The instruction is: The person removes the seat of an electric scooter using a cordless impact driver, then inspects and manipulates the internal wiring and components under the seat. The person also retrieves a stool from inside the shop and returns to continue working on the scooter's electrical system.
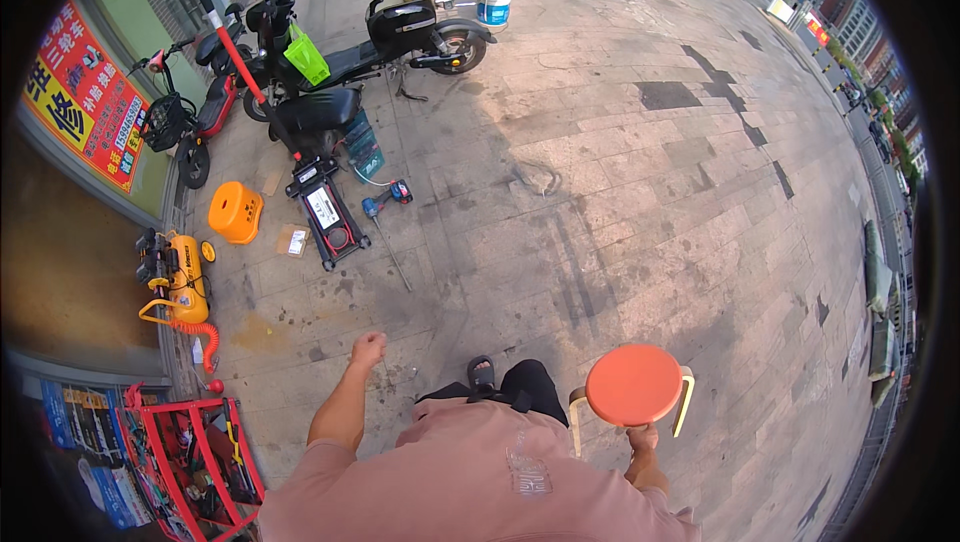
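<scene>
The round stool (633,385), with its orange seat and pale bent legs, was in the person's right hand (643,437), which gripped the near edge of the seat. Getting hold of it looked done; letting go was not, and whether its legs touched the paving (740,232) could not be told. The left hand (369,349), well apart from the stool, was curled in a loose fist with nothing visible in it. Ahead of that hand stood a floor jack (325,207) with a long red handle; a blue power drill (388,199) and a thin rod (394,254) lay just beside it, probably the likeliest things to catch a foot. Farther left of the left hand were an orange plastic stool (236,214) and a yellow air compressor (187,280); a red tool rack (216,464) stood behind and to its left. Beyond the jack stood a black scooter (400,27).
</scene>
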{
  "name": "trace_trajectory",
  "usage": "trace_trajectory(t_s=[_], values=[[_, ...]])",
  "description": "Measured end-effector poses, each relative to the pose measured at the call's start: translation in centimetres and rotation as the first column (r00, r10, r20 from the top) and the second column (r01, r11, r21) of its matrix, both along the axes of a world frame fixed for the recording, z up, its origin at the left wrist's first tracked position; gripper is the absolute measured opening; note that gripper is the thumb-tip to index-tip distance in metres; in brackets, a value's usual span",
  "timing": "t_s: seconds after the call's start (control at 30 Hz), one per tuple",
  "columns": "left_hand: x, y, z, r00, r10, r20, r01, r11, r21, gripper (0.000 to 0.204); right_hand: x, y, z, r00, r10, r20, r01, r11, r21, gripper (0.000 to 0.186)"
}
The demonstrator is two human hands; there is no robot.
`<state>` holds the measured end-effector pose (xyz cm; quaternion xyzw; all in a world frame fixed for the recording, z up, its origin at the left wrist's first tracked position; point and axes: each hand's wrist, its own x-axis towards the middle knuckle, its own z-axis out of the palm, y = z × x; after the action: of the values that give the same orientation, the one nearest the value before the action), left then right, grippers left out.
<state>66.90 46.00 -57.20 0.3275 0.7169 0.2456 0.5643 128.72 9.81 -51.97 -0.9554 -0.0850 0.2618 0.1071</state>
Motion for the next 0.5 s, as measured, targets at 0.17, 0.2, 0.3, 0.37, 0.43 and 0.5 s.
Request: trace_trajectory(t_s=[0.17,0.2,0.3,0.37,0.43,0.5], values=[[10.6,17.1,3.9,0.973,-0.159,0.166,0.134,0.979,0.154,0.035,5.3,13.6,-2.4,0.997,-0.002,-0.08,0.005,0.999,0.035,0.062],[11.9,19.3,3.1,0.977,-0.152,0.152,0.125,0.977,0.173,0.035,7.0,16.8,-3.2,0.996,-0.003,-0.088,0.007,0.999,0.036,0.059],[13.7,22.5,-1.0,0.997,-0.068,0.036,0.068,0.998,0.004,0.035,11.8,28.7,-5.9,0.958,0.242,-0.153,-0.243,0.97,0.015,0.064],[13.8,21.0,-3.0,0.973,0.009,-0.232,-0.051,0.982,-0.18,0.033,13.0,40.5,-7.6,0.915,0.315,-0.25,-0.323,0.946,0.013,0.063],[14.3,18.9,-4.4,0.972,0.047,-0.231,-0.128,0.929,-0.348,0.031,13.2,53.1,-7.9,0.878,0.385,-0.286,-0.392,0.919,0.032,0.063],[15.5,16.7,-4.9,0.96,0.2,-0.195,-0.26,0.895,-0.363,0.033,11.8,65.9,-7.1,0.826,0.479,-0.295,-0.482,0.874,0.071,0.062]])
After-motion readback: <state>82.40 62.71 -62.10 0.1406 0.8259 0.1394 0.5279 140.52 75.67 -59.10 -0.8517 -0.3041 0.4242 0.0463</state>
